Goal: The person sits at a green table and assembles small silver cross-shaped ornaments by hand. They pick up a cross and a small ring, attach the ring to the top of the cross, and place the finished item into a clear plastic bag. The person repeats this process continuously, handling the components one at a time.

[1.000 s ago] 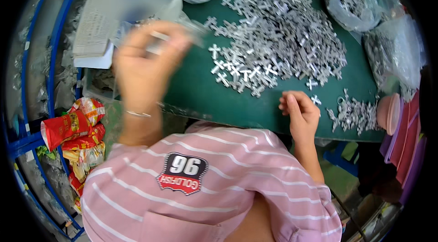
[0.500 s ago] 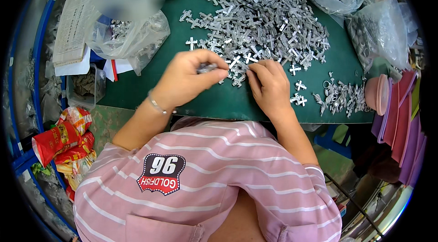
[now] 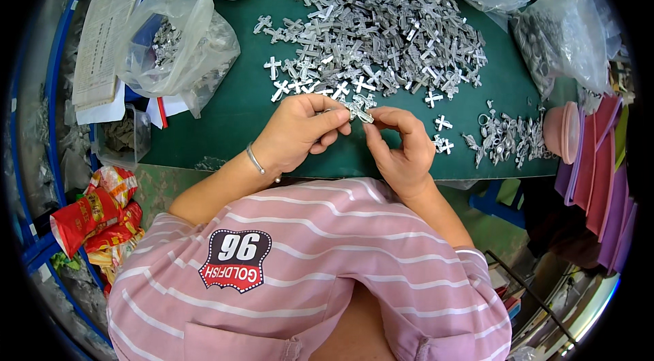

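Observation:
A large heap of small silver metal crosses (image 3: pixel 402 20) lies on the green table. At its near edge my left hand (image 3: pixel 303 129), with a bracelet (image 3: pixel 255 158) on the wrist, pinches a silver metal cross (image 3: pixel 359 114) between thumb and forefinger. My right hand (image 3: pixel 403 150) grips the same cross from its other end, thumb and forefinger closed on it. The other fingers of my left hand are curled in, and whether they hold more pieces cannot be made out. Several loose crosses (image 3: pixel 283 87) lie flat just beyond my left hand.
To the right sits a smaller pile of silver metal pieces (image 3: pixel 514 139) beside pink cups (image 3: pixel 562 133). Clear plastic bags (image 3: pixel 167 41) of metal parts stand along the table's left, far and right sides. A plastic tub (image 3: pixel 122 136) is at the left edge.
My left hand has drawn in and lower, its fingers curling. A cross now shows plainly between both hands. My right hand has shifted slightly nearer to me.

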`<state>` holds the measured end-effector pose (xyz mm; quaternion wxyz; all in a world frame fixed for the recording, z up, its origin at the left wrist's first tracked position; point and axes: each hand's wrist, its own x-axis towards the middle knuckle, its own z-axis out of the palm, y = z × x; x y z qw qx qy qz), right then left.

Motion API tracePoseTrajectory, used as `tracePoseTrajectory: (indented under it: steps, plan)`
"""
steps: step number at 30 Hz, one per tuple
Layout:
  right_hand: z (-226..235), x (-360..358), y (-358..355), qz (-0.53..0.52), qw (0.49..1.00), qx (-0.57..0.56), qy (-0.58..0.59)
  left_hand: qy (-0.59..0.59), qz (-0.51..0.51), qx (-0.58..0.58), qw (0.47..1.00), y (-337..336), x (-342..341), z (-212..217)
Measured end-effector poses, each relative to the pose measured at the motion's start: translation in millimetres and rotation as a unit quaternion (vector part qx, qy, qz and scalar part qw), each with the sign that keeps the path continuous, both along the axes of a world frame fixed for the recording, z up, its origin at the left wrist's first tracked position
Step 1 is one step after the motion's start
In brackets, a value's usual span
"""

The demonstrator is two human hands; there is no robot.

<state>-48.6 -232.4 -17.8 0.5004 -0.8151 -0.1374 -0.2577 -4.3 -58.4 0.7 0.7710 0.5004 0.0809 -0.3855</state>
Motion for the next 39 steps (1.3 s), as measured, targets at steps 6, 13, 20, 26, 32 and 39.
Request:
tracePoseTrajectory:
  steps: [6,13,20,26,32,39]
  plan:
    - [7.3,-2.7,-1.5,-0.001,1.0,-0.005,0.025,-0.015,-0.004,0.007,1.0,-2.0,-0.8,0.0]
    - [10.4,-2.2,-4.7,0.008,0.999,-0.016,0.035,-0.042,-0.003,0.019,0.999,-2.0,-1.9,4.4]
    - [11.6,-4.3,-5.2,0.006,0.999,-0.021,0.037,-0.041,-0.002,0.011,0.999,-0.8,-3.1,4.0]
    - [7.6,-12.2,-31.4,0.056,0.977,-0.096,0.181,-0.019,0.053,0.013,0.998,6.1,-1.3,0.7]
    - [8.1,10.0,-28.4,0.01,0.979,-0.168,0.119,-0.02,0.058,0.006,0.998,6.4,0.4,-0.5]
    - [-2.7,17.3,-17.2,-0.04,0.97,-0.217,0.1,-0.018,0.06,0.02,0.998,9.1,-4.4,1.7]
